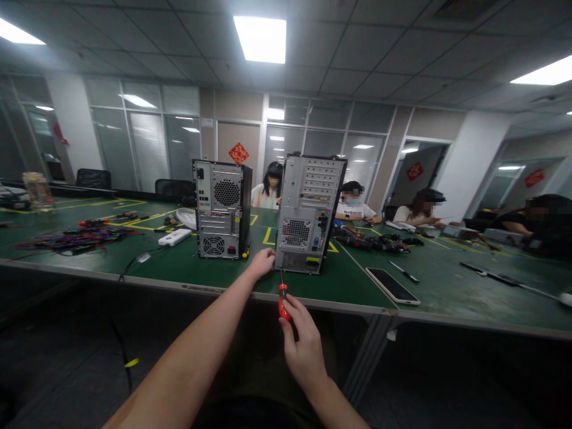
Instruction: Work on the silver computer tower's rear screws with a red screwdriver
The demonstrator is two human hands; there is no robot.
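Note:
A red-and-black screwdriver (283, 302) is gripped in my right hand (304, 339), thumb and fingers around its handle. Its thin shaft points up and away, with the tip at the lower left rear edge of a computer tower (297, 202). This tower stands upright, its back panel of slots, ports and vents facing me. My left hand (263, 263) is curled at the tower's lower left corner, by the tabletop; what its fingers hold, if anything, is hidden. Left of it, a second, smaller computer tower (218, 223) stands upright, rear side also towards me.
A white power strip (174, 237) and tangled cables (84, 237) lie to the left. On the right are a phone (393, 286), a small dark pen-like tool (403, 271) and black cables (379, 241). Several people sit across the green table (179, 271), whose front edge is near my wrists.

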